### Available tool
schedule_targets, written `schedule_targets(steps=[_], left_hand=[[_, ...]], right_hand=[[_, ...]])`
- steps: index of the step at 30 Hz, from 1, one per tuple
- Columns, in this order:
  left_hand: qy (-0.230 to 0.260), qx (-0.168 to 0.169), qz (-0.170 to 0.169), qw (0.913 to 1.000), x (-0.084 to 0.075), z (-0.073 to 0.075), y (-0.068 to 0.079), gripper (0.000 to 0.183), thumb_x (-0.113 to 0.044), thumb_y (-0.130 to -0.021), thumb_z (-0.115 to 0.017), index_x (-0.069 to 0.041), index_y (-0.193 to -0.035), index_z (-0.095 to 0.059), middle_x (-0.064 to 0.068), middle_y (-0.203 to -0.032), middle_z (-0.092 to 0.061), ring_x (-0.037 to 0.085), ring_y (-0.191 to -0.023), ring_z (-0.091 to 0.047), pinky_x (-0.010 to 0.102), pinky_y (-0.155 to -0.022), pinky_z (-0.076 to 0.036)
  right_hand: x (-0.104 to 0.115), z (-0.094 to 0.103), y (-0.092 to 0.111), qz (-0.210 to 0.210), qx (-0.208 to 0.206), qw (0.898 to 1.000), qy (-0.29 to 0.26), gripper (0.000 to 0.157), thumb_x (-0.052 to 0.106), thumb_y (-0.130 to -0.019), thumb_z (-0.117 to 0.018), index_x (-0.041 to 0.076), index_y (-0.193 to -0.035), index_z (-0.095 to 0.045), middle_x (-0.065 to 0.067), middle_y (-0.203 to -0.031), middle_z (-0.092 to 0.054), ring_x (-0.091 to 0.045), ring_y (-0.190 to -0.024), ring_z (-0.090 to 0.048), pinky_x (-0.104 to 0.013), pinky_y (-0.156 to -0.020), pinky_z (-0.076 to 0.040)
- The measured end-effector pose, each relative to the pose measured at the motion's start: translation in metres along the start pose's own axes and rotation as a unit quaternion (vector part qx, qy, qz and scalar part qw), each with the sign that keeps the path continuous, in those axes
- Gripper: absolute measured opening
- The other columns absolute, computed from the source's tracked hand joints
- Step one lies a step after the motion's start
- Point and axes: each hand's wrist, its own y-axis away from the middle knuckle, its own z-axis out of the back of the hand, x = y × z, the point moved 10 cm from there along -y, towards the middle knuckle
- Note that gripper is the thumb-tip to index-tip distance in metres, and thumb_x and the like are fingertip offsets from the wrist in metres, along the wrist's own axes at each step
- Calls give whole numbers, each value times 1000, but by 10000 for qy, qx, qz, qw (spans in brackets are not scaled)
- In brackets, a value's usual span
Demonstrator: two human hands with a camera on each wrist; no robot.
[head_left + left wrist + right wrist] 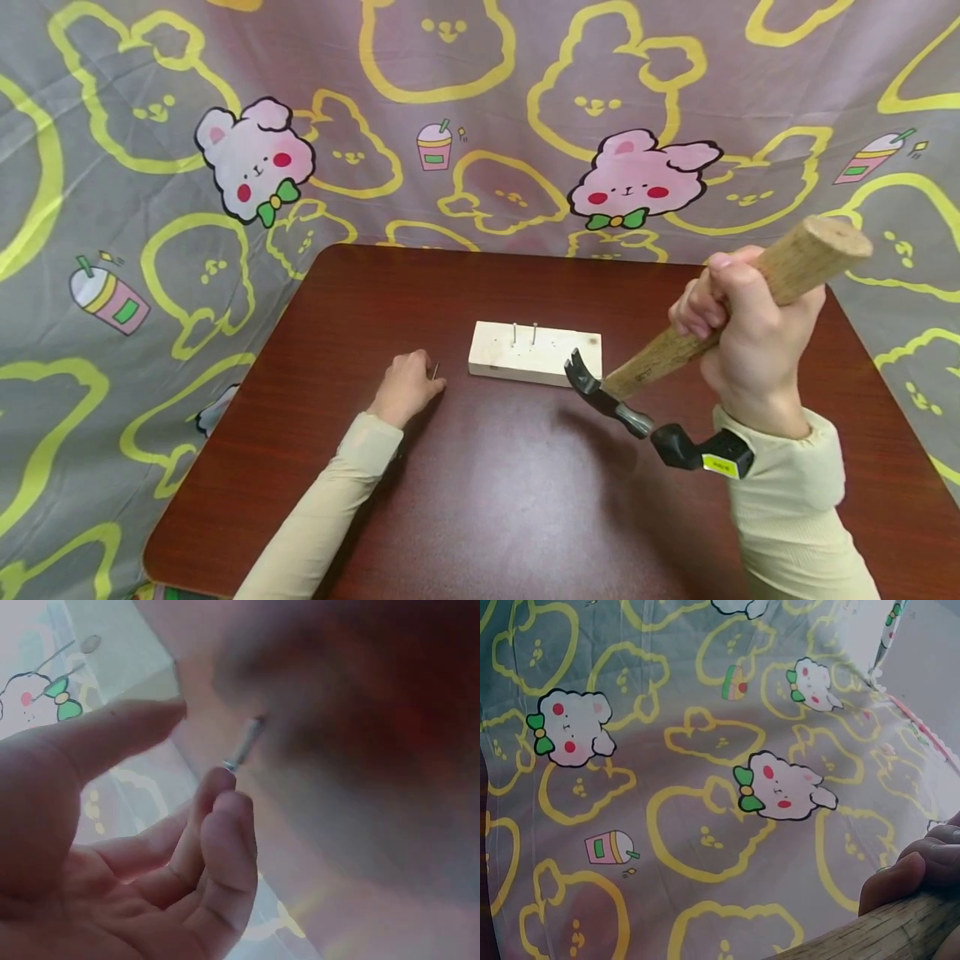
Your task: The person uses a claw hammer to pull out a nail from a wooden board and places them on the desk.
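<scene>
My right hand grips the wooden handle of a claw hammer, raised with its dark metal head hanging low at the left. In the right wrist view, only part of the handle and some curled fingers show. My left hand is low over the table, left of a pale wooden block. A small nail sticks out from its curled fingertips, while the thumb stands apart in the left wrist view. Two nails stand upright in the block, side by side.
The block rests on a dark red-brown table. Behind and beside the table hangs a cartoon-print cloth. Several small marks dot the block's top. A black device is fixed at the right wrist, close to the hammer head.
</scene>
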Motion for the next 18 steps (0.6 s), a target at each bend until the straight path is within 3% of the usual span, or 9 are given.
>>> schedule_targets(steps=[5,9,14,18], left_hand=[[183,252,-235,9992,-25,-6,-8,59,-28,-77,-78,3,-122,-56,20,-114,-59,37,-111,-58,46,-95,-49],[463,494,-508,9964,-49,-17,-17,83,-33,-76,-81,0,-140,-41,20,-136,-45,36,-127,-48,45,-105,-43],[581,730,-1006,9905,-73,-28,-30,99,-35,-73,-84,0,-148,-30,18,-152,-30,37,-138,-37,44,-113,-36],[453,831,-1314,9868,-82,-35,-38,101,-36,-71,-85,3,-148,-31,18,-157,-26,34,-145,-27,43,-119,-25]], right_hand=[[-12,-3,-5,-221,-34,9997,-37,15,-12,-83,-48,-7,-69,-45,-7,-41,-30,-18,-33,-22,-32,-32,-16],[-24,-11,-11,-355,120,9986,382,18,-11,-83,-49,-4,-66,-46,-7,-41,-33,-19,-34,-25,-31,-33,-22],[-45,-24,-18,-636,430,9930,898,23,-8,-83,-50,0,-62,-47,-5,-43,-35,-17,-35,-29,-30,-33,-25],[-61,-31,-22,-849,510,9882,1169,26,-6,-84,-51,1,-59,-48,-2,-43,-36,-14,-35,-30,-27,-34,-25]])
